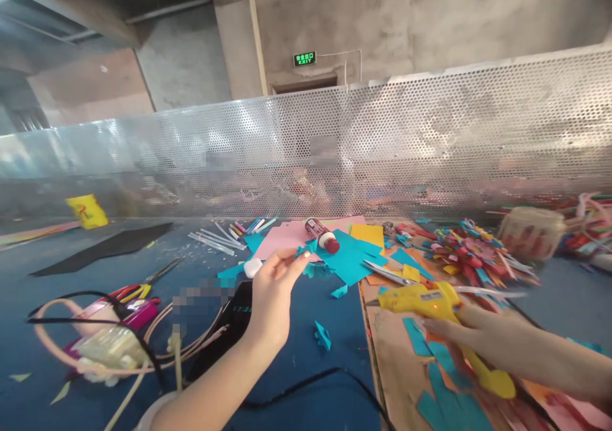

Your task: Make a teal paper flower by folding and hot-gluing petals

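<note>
My left hand [277, 284] is raised over the middle of the blue table, its thumb and fingertips pinched on a small blue paper piece [306, 250]. At the right, my right hand [478, 329] is wrapped round a yellow glue gun [421, 300], whose nozzle points left; a clear glue stick [492, 292] sticks out of its back. Beyond my left hand, a dark red bottle [316, 229] with a red cap lies on pink and blue paper sheets [351, 259]. A folded blue scrap [322, 335] lies below, between the hands.
Silver scissors [389, 271] lie near the glue gun nozzle. Glue sticks [213, 241] and pens are at the back. Hoops, cables and a purple item [141, 315] fill the left. Colourful paper strips [471, 246] and a clear tub [530, 232] stand right, before a perforated metal screen [296, 157].
</note>
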Action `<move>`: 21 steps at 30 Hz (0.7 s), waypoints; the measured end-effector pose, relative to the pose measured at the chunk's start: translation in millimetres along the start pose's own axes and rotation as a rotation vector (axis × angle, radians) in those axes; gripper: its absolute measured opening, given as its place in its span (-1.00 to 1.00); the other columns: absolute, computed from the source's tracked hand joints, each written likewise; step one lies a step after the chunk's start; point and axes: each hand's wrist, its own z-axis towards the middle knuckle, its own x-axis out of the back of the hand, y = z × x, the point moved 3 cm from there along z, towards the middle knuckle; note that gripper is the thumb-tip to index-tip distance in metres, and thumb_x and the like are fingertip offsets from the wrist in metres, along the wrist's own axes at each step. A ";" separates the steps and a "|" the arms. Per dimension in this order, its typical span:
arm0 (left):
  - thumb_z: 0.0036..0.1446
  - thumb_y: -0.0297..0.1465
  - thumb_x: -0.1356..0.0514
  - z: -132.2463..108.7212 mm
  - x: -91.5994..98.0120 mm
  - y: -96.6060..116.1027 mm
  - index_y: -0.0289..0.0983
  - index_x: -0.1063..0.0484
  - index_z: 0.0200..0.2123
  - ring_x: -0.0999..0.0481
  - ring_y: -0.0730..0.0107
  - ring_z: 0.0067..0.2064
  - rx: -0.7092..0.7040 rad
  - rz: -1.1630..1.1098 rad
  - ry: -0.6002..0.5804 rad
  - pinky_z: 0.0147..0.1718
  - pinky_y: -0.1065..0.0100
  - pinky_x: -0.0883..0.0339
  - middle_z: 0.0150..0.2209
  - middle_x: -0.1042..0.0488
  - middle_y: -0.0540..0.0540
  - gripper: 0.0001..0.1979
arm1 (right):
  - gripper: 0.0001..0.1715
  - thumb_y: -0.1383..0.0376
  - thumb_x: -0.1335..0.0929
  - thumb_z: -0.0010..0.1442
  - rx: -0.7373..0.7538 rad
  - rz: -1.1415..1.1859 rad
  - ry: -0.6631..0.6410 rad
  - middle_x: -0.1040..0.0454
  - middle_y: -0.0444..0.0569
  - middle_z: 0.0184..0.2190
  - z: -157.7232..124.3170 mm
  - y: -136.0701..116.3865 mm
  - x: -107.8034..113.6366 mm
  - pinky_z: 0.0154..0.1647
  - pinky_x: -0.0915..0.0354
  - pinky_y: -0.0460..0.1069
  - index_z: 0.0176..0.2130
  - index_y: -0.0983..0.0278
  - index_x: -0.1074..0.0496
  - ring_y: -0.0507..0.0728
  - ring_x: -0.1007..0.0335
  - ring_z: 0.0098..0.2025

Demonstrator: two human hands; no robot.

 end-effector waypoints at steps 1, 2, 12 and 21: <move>-0.13 -0.37 -0.33 1.9 1.4 1.6 -0.28 -0.43 -0.35 -0.42 0.46 -0.24 -0.007 -0.014 0.017 -0.20 0.43 -0.25 -0.34 -0.49 -0.01 -0.78 | -0.68 0.05 -0.24 0.13 0.061 -0.017 -0.043 -0.37 -0.14 -0.64 1.2 2.5 -2.5 -0.67 -0.20 -0.12 -0.44 0.11 -0.48 0.02 -0.29 -0.64; -0.13 -0.37 -0.33 3.4 2.7 3.0 -0.28 -0.43 -0.35 -0.43 0.46 -0.24 -0.019 -0.025 0.028 -0.20 0.43 -0.25 -0.34 -0.49 -0.01 -0.77 | -0.70 0.03 -0.26 0.09 0.084 -0.030 -0.067 -0.37 -0.15 -0.62 2.2 6.2 -4.4 -0.64 -0.20 -0.12 -0.41 0.11 -0.48 0.02 -0.29 -0.61; -0.10 -0.34 -0.29 15.4 11.8 -0.3 -0.31 -0.44 -0.32 -0.43 0.41 -0.27 -0.152 0.010 0.029 -0.23 0.38 -0.26 -0.37 -0.47 -0.04 -0.76 | -0.42 -0.03 -0.11 0.22 -0.227 -0.476 -0.100 -0.31 -0.04 -0.69 25.6 -66.3 19.7 -0.63 0.02 -0.07 -0.58 0.23 -0.35 0.08 -0.25 -0.64; -0.13 -0.29 -0.29 19.7 15.9 -10.5 -0.32 -0.44 -0.36 -0.45 0.38 -0.34 -0.128 0.058 -0.013 -0.30 0.37 -0.27 -0.43 -0.47 -0.05 -0.74 | -0.48 -0.04 -0.43 -0.11 -0.007 -0.230 -0.356 -0.46 0.06 -0.33 63.4 -144.2 -80.4 -0.45 -0.18 -0.06 -0.34 0.34 -0.46 0.20 -0.39 -0.33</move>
